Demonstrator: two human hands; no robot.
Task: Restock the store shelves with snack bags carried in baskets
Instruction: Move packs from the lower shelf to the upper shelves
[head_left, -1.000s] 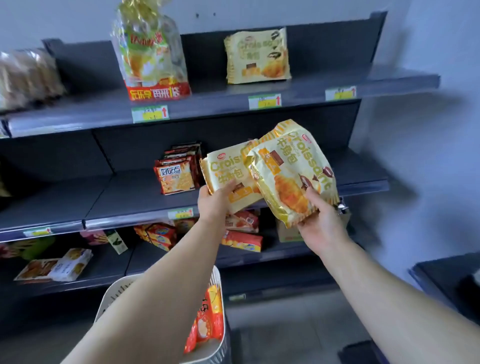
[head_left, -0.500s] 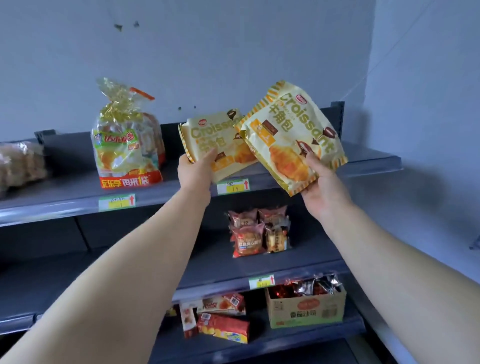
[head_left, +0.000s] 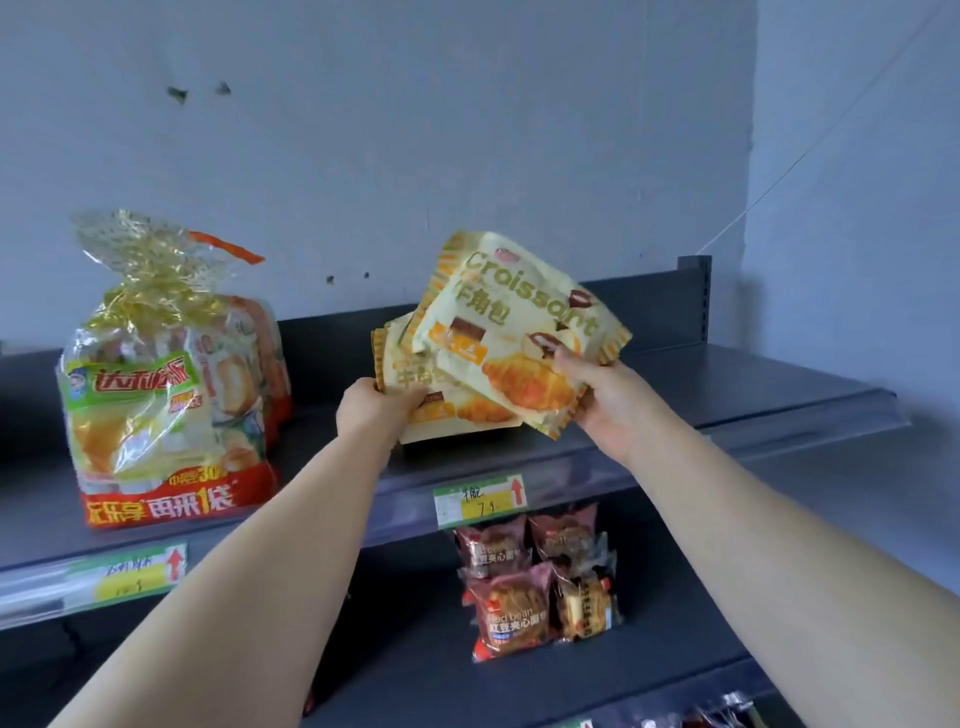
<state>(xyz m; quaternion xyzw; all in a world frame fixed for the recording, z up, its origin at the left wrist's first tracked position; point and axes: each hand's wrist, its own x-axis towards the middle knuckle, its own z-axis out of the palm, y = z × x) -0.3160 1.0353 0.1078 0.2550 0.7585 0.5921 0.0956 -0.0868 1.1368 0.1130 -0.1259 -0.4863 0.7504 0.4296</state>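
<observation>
Two bare forearms reach up from the bottom edge. The left hand (head_left: 371, 410) curls round the left edge of a rear bag (head_left: 457, 413) of croissants, thumb on its face. The right hand (head_left: 605, 400) pinches the lower right corner of a front bag (head_left: 519, 332), also marked Croissant, which tilts and overlaps the rear one. Both bags are over the middle of the top shelf (head_left: 727, 410). The rear bag's bottom edge is down at the shelf surface, though I cannot tell whether it rests there. A price tag (head_left: 480, 501) sits on the shelf lip just below. Under it, bun packs (head_left: 514, 613) stand on the lower shelf (head_left: 649, 670). A bread bag (head_left: 171, 395) stands well left on the top shelf. Behind is a grey wall (head_left: 467, 130).
</observation>
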